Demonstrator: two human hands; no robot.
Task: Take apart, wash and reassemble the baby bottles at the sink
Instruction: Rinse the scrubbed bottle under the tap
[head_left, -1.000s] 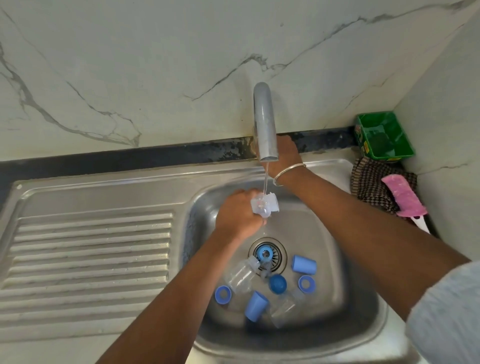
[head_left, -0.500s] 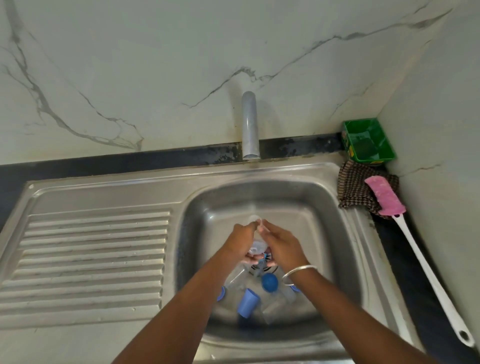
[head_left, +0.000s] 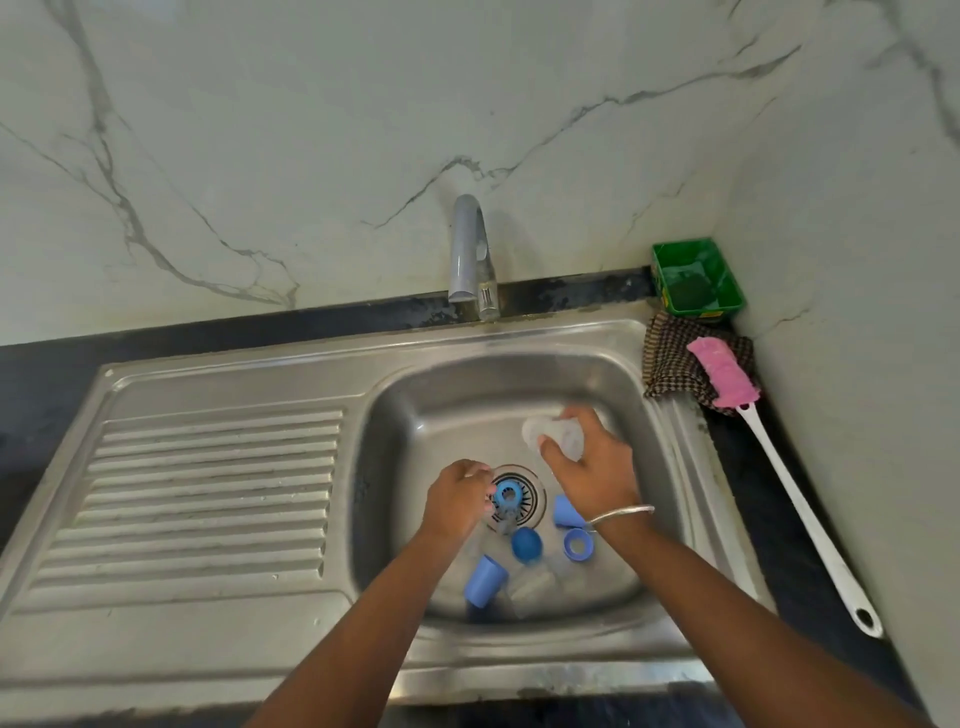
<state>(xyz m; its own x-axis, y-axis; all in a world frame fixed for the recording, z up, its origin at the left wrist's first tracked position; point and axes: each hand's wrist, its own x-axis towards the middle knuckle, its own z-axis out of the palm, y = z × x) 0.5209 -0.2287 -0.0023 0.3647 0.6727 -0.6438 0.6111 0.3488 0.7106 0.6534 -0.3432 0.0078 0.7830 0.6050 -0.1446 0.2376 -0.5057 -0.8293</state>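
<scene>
So the left hand (head_left: 460, 496) is down at the middle of the sink (head_left: 395, 415) floor, fingers curled at a blue ring (head_left: 506, 493) sitting right over the drain (head_left: 530, 493). Looks like it's pinching it, though its fingertips are too blurry for me to call it. Near the front edge of the basin there's a blue cap (head_left: 484, 580) lying tipped over, open end toward the front-left corner, then a blue dome (head_left: 526, 544), another blue collar (head_left: 577, 544) lying flat with its hole facing up, and some clear bottle bodies I can barely make out.

The right hand (head_left: 592, 462) is wrapped around a clear bottle part (head_left: 553, 434) toward the right wall of the basin. Its long axis runs roughly left-right, wide open end pointing left.

My two cents: keep that open mouth tilted so water drains out, and lift the ring straight up off the drain before anything small slips in.
</scene>
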